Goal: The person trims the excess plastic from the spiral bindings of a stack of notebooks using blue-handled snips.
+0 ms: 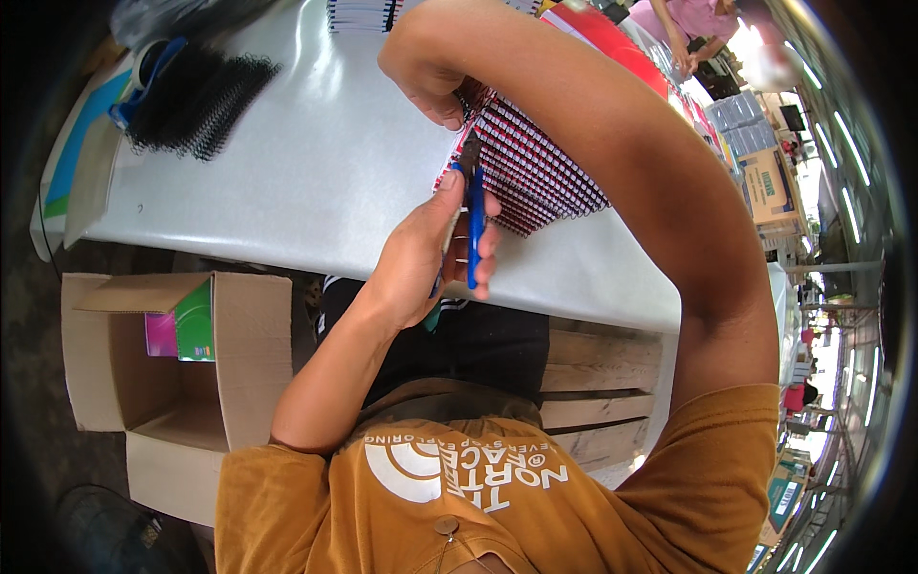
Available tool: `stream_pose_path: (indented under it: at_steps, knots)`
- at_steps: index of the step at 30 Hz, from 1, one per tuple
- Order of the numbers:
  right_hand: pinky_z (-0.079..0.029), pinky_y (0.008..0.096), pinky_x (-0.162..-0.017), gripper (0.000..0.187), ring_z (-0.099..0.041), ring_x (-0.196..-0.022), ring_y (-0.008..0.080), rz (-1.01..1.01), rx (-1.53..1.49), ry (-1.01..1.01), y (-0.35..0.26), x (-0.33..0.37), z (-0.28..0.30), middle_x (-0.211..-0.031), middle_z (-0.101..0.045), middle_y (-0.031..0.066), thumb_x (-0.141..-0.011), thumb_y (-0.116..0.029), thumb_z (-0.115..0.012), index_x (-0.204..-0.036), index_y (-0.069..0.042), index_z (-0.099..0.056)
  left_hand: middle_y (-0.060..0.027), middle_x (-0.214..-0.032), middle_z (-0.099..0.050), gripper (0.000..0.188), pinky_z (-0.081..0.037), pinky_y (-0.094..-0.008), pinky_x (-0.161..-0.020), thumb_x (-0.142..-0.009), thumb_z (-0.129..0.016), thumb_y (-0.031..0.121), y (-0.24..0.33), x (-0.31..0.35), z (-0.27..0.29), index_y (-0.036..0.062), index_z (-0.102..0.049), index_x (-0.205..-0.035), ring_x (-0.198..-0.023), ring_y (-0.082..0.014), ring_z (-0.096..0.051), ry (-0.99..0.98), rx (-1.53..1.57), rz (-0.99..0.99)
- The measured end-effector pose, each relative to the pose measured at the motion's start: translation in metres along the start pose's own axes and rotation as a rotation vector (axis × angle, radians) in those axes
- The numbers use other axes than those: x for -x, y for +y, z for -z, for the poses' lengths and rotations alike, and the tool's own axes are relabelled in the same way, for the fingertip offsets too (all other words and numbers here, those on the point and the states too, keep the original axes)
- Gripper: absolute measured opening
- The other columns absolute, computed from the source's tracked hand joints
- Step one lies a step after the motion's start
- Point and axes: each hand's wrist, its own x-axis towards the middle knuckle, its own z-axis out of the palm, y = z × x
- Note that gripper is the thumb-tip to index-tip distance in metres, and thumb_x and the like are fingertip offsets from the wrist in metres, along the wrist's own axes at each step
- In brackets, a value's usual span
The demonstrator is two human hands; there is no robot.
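My left hand (pixel 417 251) is wrapped round the blue handles of a pair of pliers (pixel 475 230). The dark jaws of the pliers meet the corner of a stack of spiral notebooks (pixel 540 167), whose rows of dark coils over red and white edges face me. Bent over from the far right, my right hand (pixel 426 72) has its fingers curled down and closed at the coil end of the notebooks, just beyond the jaws. My wrist and forearm hide part of the stack, and the exact grip of these fingertips is partly covered.
Loose black spiral coils (pixel 206 105) lie in a heap at the table's left, beside a blue tape dispenser (pixel 148 77). An open cardboard box (pixel 253 364) holding green and pink items stands below the table edge. Another person (pixel 684 29) in pink is at the far right.
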Motion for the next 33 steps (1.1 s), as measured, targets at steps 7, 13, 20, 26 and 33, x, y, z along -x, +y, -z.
stream_pose_path:
  at_steps: [7, 13, 20, 26, 33]
  knots:
    - [-0.045, 0.0405, -0.090, 0.031, -0.061, -0.098, 0.0280, 0.049, 0.009, 0.007, 0.005, 0.007, 0.002, -0.109, -0.066, 0.0097, -0.080, -0.031, -0.068, -0.099, -0.006, -0.069, -0.0115, -0.082, -0.057, 0.055, -0.051, -0.0355, -0.059, -0.098, -0.025, 0.051, 0.017, -0.008, -0.026, 0.0037, -0.050, -0.110, -0.072, -0.0247, -0.062, 0.154, 0.067, 0.044]
    - [-0.045, 0.0391, -0.089, 0.029, -0.061, -0.099, 0.0269, 0.075, 0.093, 0.087, 0.008, 0.027, 0.002, -0.111, -0.065, 0.0078, -0.081, -0.029, -0.066, -0.100, -0.008, -0.069, -0.0147, -0.090, -0.061, 0.058, -0.054, -0.0375, -0.069, -0.098, -0.025, 0.051, -0.003, -0.013, 0.026, 0.0015, -0.048, -0.117, -0.086, -0.0285, -0.064, -0.389, 0.278, -0.030]
    - [-0.045, 0.0387, -0.090, 0.037, -0.060, -0.103, 0.0242, 0.122, 0.092, -0.047, 0.015, 0.037, 0.009, -0.116, -0.063, 0.0033, -0.084, -0.028, -0.063, -0.120, -0.016, -0.061, -0.0144, -0.091, -0.061, 0.057, -0.054, -0.0363, -0.069, -0.098, -0.024, 0.049, 0.016, -0.009, -0.021, 0.0014, -0.049, -0.117, -0.085, -0.0277, -0.065, 0.057, -0.034, -0.011]
    - [-0.046, 0.0399, -0.088, 0.035, -0.060, -0.102, 0.0225, 0.253, 0.145, 0.037, 0.022, 0.033, 0.007, -0.116, -0.064, 0.0010, -0.086, -0.027, -0.063, -0.120, -0.020, -0.061, -0.0113, -0.083, -0.057, 0.052, -0.052, -0.0345, -0.061, -0.099, -0.025, 0.048, 0.007, -0.015, 0.012, 0.0038, -0.050, -0.109, -0.072, -0.0249, -0.060, -0.278, 0.212, -0.029]
    - [-0.046, 0.0400, -0.086, 0.025, -0.061, -0.096, 0.0221, 0.157, 0.194, 0.045, 0.017, 0.033, 0.008, -0.106, -0.066, 0.0022, -0.085, -0.028, -0.063, -0.108, -0.017, -0.066, -0.0082, -0.074, -0.050, 0.049, -0.048, -0.0339, -0.053, -0.099, -0.025, 0.048, 0.010, -0.015, -0.005, 0.0052, -0.049, -0.104, -0.061, -0.0195, -0.051, -0.046, 0.139, -0.028]
